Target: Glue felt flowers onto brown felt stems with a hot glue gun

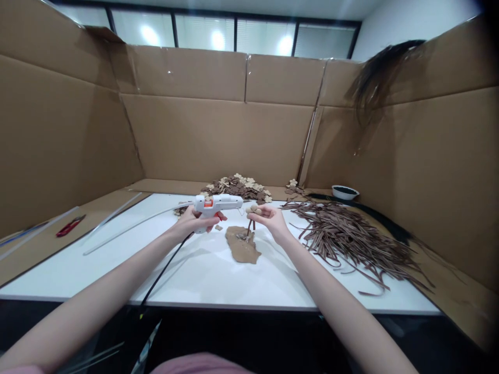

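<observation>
My left hand (197, 220) is wrapped round the handle of a white glue gun (224, 202), whose nozzle points right. A long clear glue stick (128, 234) trails from its back end. Close to the nozzle, the fingers of my right hand (271, 219) pinch a small cream flower-shaped piece (254, 209). Brown strips (250, 227) hang below those fingers. Under them a ragged piece of brown cardboard (242, 249) lies on the white board (187, 280), with a greyish smear of glue on it.
A heap of brown and cream flower cutouts (236, 187) lies at the back. Brown strips (351, 234) are piled right, near a white bowl (345, 192) with dark contents. Red-handled pliers (70, 226) lie left. Cardboard walls (218, 135) surround the board. The gun's black cord (163, 272) crosses the front edge.
</observation>
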A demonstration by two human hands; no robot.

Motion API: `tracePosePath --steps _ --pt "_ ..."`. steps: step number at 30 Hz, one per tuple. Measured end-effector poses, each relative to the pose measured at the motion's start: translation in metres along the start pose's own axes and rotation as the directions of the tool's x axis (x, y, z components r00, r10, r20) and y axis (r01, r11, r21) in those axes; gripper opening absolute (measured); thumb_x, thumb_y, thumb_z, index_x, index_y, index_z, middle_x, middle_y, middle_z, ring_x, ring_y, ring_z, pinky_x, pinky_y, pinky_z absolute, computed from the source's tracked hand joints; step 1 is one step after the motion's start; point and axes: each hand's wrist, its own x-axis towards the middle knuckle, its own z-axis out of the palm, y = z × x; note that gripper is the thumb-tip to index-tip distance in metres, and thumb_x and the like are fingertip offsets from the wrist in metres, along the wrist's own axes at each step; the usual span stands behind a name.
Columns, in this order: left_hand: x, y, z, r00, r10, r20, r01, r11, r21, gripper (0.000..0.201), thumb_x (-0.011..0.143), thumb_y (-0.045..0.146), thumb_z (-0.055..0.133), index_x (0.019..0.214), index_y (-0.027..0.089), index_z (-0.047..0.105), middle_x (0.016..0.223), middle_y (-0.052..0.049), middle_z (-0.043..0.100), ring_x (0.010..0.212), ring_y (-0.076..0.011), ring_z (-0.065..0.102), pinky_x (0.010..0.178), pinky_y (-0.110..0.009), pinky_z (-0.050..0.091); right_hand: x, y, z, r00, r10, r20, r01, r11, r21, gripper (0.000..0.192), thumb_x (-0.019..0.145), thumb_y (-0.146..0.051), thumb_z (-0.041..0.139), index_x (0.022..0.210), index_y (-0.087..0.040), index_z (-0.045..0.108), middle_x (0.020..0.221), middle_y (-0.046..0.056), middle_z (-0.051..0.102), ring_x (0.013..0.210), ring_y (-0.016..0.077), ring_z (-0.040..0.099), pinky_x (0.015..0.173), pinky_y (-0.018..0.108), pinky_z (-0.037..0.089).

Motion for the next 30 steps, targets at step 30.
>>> tracePosePath --steps 30 --pt "-0.012 0.008 0.002 0.988 -0.134 0.078 0.122 0.983 0.137 0.032 0.072 0.039 0.070 0.092 0.014 0.071 0.099 -0.010 0.071 0.057 -0.0120 0.052 0.058 -0.026 0.044 -0.006 -0.008 -0.004 0.997 -0.002 0.078 0.000 0.999 0.033 0.034 0.056 -0.028 0.085 0.086 -0.018 0.072 0.083 0.004 0.074 0.080 0.0200 0.070 0.081 0.035 0.056"
